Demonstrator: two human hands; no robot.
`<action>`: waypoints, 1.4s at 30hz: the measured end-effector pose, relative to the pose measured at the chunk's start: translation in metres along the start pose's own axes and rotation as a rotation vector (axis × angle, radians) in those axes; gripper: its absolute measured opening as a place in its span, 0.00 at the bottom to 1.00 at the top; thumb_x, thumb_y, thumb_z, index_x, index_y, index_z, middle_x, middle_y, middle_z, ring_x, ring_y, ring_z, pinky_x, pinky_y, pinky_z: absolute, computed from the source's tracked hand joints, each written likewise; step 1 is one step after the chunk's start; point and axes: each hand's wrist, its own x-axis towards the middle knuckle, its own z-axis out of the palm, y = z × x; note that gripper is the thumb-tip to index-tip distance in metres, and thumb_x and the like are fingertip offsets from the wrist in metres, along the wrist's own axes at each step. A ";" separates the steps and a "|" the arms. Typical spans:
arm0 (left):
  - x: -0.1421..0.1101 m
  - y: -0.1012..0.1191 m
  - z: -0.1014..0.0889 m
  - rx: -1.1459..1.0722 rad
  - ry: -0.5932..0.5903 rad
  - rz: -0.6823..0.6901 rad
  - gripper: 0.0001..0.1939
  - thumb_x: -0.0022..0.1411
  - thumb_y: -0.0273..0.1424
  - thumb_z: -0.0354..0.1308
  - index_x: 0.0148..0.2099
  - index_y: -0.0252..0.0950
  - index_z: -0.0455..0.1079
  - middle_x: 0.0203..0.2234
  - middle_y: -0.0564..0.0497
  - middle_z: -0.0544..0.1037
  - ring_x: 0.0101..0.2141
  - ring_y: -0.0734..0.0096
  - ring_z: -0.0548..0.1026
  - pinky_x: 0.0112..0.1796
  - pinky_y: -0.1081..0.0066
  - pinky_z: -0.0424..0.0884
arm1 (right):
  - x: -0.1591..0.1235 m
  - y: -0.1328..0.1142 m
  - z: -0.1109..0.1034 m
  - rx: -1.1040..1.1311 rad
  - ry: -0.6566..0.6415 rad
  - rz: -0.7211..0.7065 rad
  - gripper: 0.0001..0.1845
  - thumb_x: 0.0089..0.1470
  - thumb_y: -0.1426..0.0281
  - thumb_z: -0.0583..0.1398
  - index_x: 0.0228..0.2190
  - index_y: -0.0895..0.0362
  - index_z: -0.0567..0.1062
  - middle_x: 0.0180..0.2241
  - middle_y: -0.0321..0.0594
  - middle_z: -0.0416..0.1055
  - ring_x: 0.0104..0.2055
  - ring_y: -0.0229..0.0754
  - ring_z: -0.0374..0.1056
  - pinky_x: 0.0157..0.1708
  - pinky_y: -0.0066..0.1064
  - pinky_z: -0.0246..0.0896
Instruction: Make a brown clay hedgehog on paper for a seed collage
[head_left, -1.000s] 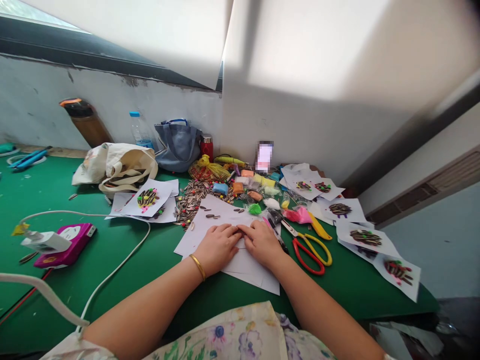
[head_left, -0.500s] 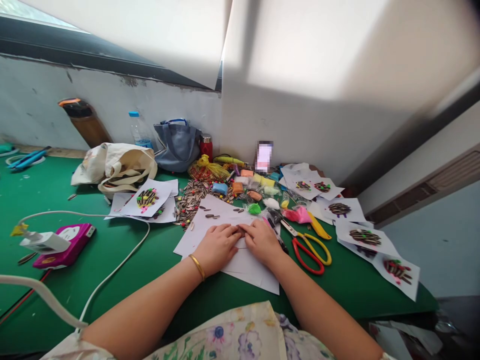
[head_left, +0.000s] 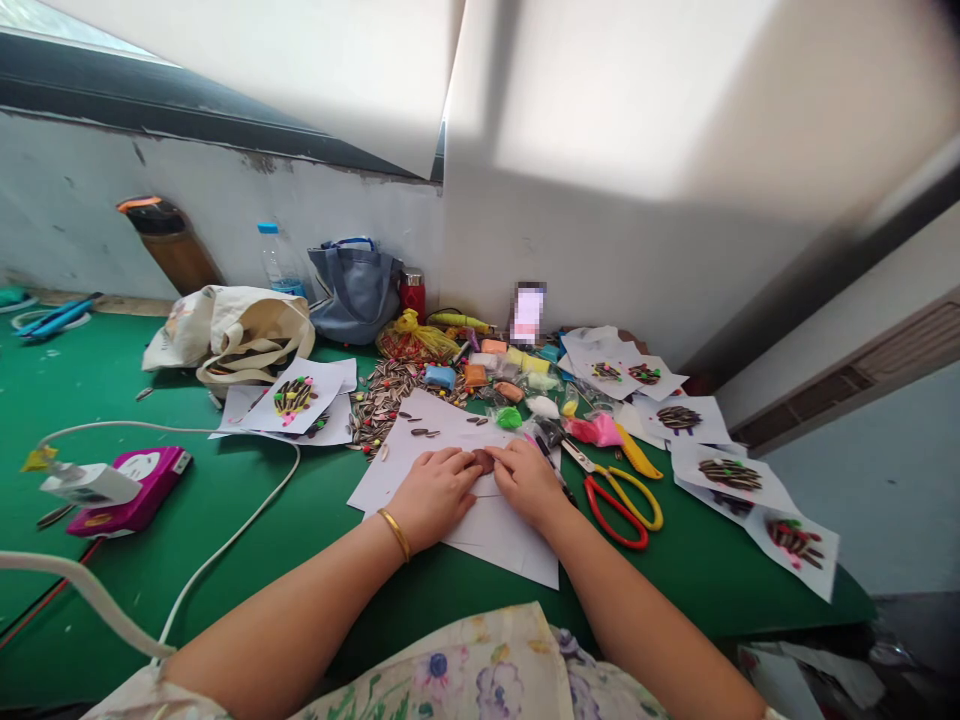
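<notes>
Both of my hands rest on a stack of white paper sheets (head_left: 491, 535) on the green table (head_left: 225, 500). My left hand (head_left: 433, 495), with a gold bangle on its wrist, and my right hand (head_left: 529, 483) meet at their fingertips, pressing a small brown lump of clay (head_left: 482, 461) onto the paper. The fingers of both hands are curled in on the lump. A pile of sunflower seeds (head_left: 382, 400) lies just beyond the paper.
Red and yellow scissors (head_left: 622, 498) lie right of my right hand. Coloured clay packets (head_left: 510, 385), finished seed pictures (head_left: 735, 475), cloth bags (head_left: 240, 330), a bottle (head_left: 277, 262) and a pink device (head_left: 124, 490) with white cables (head_left: 247, 510) crowd the table.
My fingertips have parted slightly, so the brown lump between them now shows. Hands and arms otherwise stay in place.
</notes>
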 end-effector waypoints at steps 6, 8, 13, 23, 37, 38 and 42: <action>0.000 0.001 -0.001 -0.005 0.000 -0.002 0.22 0.64 0.34 0.56 0.60 0.44 0.64 0.56 0.48 0.70 0.57 0.56 0.63 0.54 0.55 0.60 | -0.001 0.003 -0.001 0.026 -0.018 -0.008 0.19 0.58 0.74 0.54 0.48 0.54 0.78 0.34 0.42 0.70 0.40 0.43 0.65 0.45 0.35 0.60; 0.000 0.001 -0.001 -0.004 0.001 -0.003 0.22 0.63 0.34 0.56 0.60 0.44 0.64 0.56 0.49 0.70 0.57 0.56 0.63 0.54 0.55 0.60 | -0.001 0.003 0.000 0.019 -0.018 -0.013 0.19 0.58 0.75 0.54 0.47 0.55 0.78 0.33 0.42 0.70 0.40 0.43 0.65 0.44 0.35 0.61; 0.000 0.001 -0.001 -0.011 -0.004 -0.004 0.22 0.63 0.34 0.56 0.59 0.45 0.64 0.57 0.49 0.70 0.57 0.56 0.64 0.53 0.55 0.60 | -0.003 0.008 -0.001 0.076 0.026 -0.012 0.19 0.58 0.75 0.54 0.47 0.56 0.78 0.34 0.42 0.71 0.40 0.43 0.66 0.44 0.34 0.62; 0.000 0.001 0.000 -0.034 0.002 -0.015 0.22 0.62 0.34 0.57 0.59 0.47 0.65 0.56 0.49 0.70 0.57 0.57 0.64 0.55 0.55 0.59 | -0.005 0.008 -0.003 0.076 0.010 -0.016 0.17 0.57 0.75 0.55 0.43 0.56 0.81 0.31 0.42 0.70 0.38 0.43 0.67 0.43 0.34 0.63; 0.000 0.001 -0.003 -0.053 -0.001 -0.018 0.22 0.63 0.34 0.56 0.59 0.46 0.66 0.56 0.48 0.70 0.57 0.57 0.64 0.55 0.55 0.59 | -0.012 0.005 -0.010 0.018 0.064 -0.098 0.17 0.56 0.75 0.56 0.42 0.54 0.81 0.32 0.41 0.72 0.38 0.43 0.66 0.42 0.34 0.63; 0.000 0.001 -0.003 -0.054 0.000 -0.019 0.22 0.63 0.33 0.56 0.59 0.46 0.65 0.56 0.48 0.70 0.57 0.57 0.64 0.55 0.56 0.59 | -0.012 0.004 -0.010 0.002 0.059 -0.102 0.17 0.56 0.75 0.56 0.43 0.54 0.81 0.32 0.42 0.72 0.38 0.43 0.66 0.42 0.34 0.63; 0.000 0.000 -0.002 -0.053 0.000 -0.019 0.23 0.62 0.33 0.57 0.60 0.46 0.65 0.57 0.49 0.70 0.57 0.56 0.64 0.55 0.55 0.60 | -0.013 0.002 -0.012 -0.054 -0.005 -0.105 0.16 0.57 0.73 0.57 0.42 0.54 0.81 0.32 0.42 0.72 0.38 0.43 0.66 0.42 0.34 0.63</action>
